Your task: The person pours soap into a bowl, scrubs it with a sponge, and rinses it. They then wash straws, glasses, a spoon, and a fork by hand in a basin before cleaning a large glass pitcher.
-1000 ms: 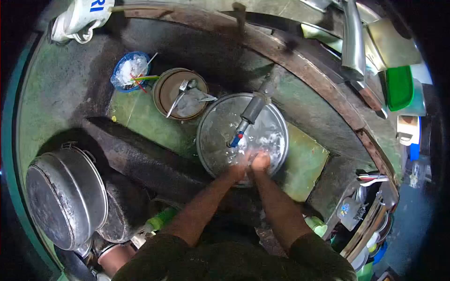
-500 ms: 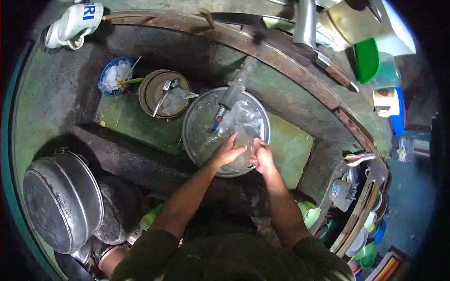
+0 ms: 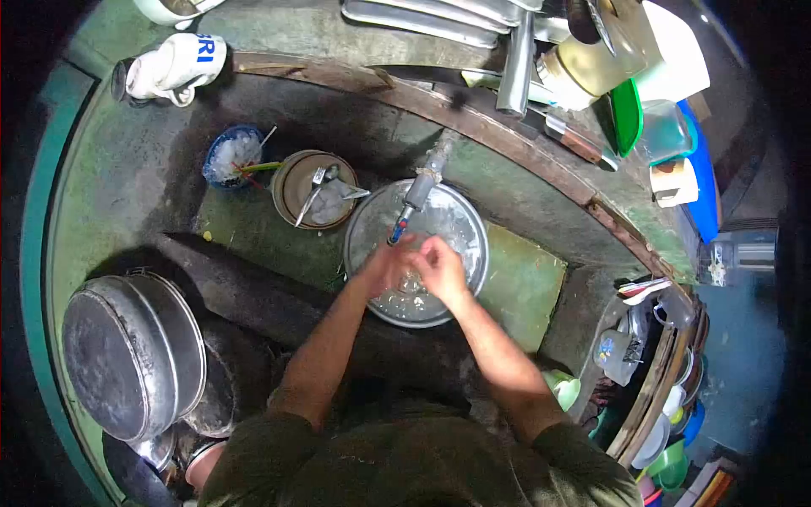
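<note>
Both my hands are over a round metal basin (image 3: 460, 224) of water in a green concrete sink. My left hand (image 3: 384, 264) and my right hand (image 3: 441, 266) are close together above the water, fingers curled and touching each other. I cannot tell whether anything lies between them. A tap (image 3: 414, 198) with a blue tip hangs over the basin's far edge, just beyond my left hand.
A brown bowl (image 3: 296, 182) with a fork and spoon and a blue bowl (image 3: 230, 156) stand left of the basin. A large metal pot (image 3: 127, 355) sits at the near left. A white mug (image 3: 173, 63) lies on the ledge. Dishes and containers crowd the right side.
My hands were apart in the basin half a second ago; now they have come together again over the water. The camera view has shifted slightly.
</note>
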The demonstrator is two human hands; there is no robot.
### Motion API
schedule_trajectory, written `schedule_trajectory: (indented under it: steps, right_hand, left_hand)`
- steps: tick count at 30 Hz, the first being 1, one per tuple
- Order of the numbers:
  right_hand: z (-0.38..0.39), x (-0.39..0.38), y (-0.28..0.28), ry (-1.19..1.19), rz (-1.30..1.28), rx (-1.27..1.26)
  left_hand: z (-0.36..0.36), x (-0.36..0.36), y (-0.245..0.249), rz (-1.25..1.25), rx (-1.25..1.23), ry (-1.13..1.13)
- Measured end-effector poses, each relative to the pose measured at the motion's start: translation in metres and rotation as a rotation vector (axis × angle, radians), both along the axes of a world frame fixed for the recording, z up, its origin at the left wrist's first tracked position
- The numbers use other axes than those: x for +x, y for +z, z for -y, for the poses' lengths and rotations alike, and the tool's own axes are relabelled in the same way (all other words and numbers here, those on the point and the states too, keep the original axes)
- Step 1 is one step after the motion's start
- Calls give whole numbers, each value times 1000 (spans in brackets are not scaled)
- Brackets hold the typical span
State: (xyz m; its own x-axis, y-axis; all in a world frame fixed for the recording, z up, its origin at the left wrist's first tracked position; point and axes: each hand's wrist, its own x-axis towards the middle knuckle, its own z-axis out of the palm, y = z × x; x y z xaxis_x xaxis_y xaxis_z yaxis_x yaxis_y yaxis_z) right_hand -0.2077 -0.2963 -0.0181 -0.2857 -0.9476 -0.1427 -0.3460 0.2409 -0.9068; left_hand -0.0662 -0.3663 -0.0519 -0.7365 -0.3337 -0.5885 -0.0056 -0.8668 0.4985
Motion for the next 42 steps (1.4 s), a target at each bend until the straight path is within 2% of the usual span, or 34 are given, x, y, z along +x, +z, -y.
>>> schedule_trajectory:
  steps: [1, 2, 3, 5, 7, 9, 10, 11, 13, 14, 15, 17, 18, 19, 21, 22, 24, 25, 26, 27, 29, 30, 31, 33, 34, 35, 37, 38, 39, 41, 42]
  right_hand:
    - [6, 10, -9, 149, -202, -91]
    - [12, 17, -7, 227, -280, -201]
    - [15, 20, -8, 234, -277, -206]
    - [19, 28, -11, 293, -345, -254]
    - [16, 34, -14, 321, -347, -177]
    - [20, 40, -7, 167, -527, -121]
    - [24, 43, -2, 158, -736, -212]
    - [31, 49, 7, 221, -842, -172]
    - [47, 60, 16, 378, -685, -201]
    - [53, 55, 15, 455, -626, -213]
    - [63, 47, 13, 459, -623, -222]
    - [82, 36, 0, 733, -314, -122]
    - [84, 37, -57, 455, 173, -86]
    - [94, 36, -53, 340, -8, -98]
    - [102, 31, -48, 221, 677, 261]
    - [103, 26, -48, 218, 674, 269]
    - [102, 11, -56, 279, 153, 542]
    - [98, 5, -60, 280, 148, 545]
    - [91, -1, -66, 14, 458, 459]
    - [83, -2, -58, -257, 761, 358]
    - [61, -9, -13, -66, 1311, 320]
    - [52, -8, -3, -91, 1309, 413]
    - [44, -9, -9, -91, 1309, 415]
    - [41, -3, -8, -277, 987, 200]
    - [37, 1, -8, -409, 893, 116]
    - [36, 5, -11, -415, 893, 114]
    - [34, 9, -14, -450, 539, -35]
    - [36, 20, 7, -427, 293, 9]
    - [41, 27, -5, -256, -94, -298]
    - [36, 42, -2, -86, -468, -125]
    - [42, 53, 12, 85, -598, -195]
  left_hand:
    - [9, 13, -7, -54, 162, 164]
    - [18, 21, -10, 89, 112, 203]
    - [22, 24, -13, 90, 109, 211]
    - [30, 28, -16, 222, -779, 135]
    - [44, 26, -22, 308, -831, 90]
    - [52, 20, -3, 488, -1055, 46]
    - [52, 22, 5, 476, -1137, 68]
    - [52, 21, -9, 473, -1138, 71]
    - [49, 21, -48, 81, -586, 497]
    - [46, 34, -10, 150, -320, 488]
    - [42, 39, -16, 154, -327, 494]
    - [35, 48, -28, 89, -163, 526]
    - [31, 51, 8, 124, -46, 535]
    - [31, 55, 8, 128, -41, 538]
    - [32, 57, 3, -38, -86, 439]
    - [33, 52, -25, -160, -118, 396]
    - [40, 52, -25, -179, -101, 340]
    - [43, 51, -24, -198, -91, 280]
    - [45, 46, -30, -307, -104, 347]
    - [48, 40, -38, -311, -102, 348]
    - [53, 31, -49, -727, -201, 363]
    - [54, 32, -39, -593, -48, 341]
    - [54, 26, -29, -400, -109, 335]
    - [52, 8, -24, 31, -317, 308]
    - [49, 8, -22, 32, -314, 305]
    - [42, 7, -22, -56, -131, 463]
    - [27, 4, -21, -233, 244, 764]
    - [19, 4, -22, -148, 143, 746]
    - [12, 5, -25, -62, 43, 726]
    - [17, 17, -41, -44, 108, 724]
    - [23, 23, -45, -33, 163, 724]
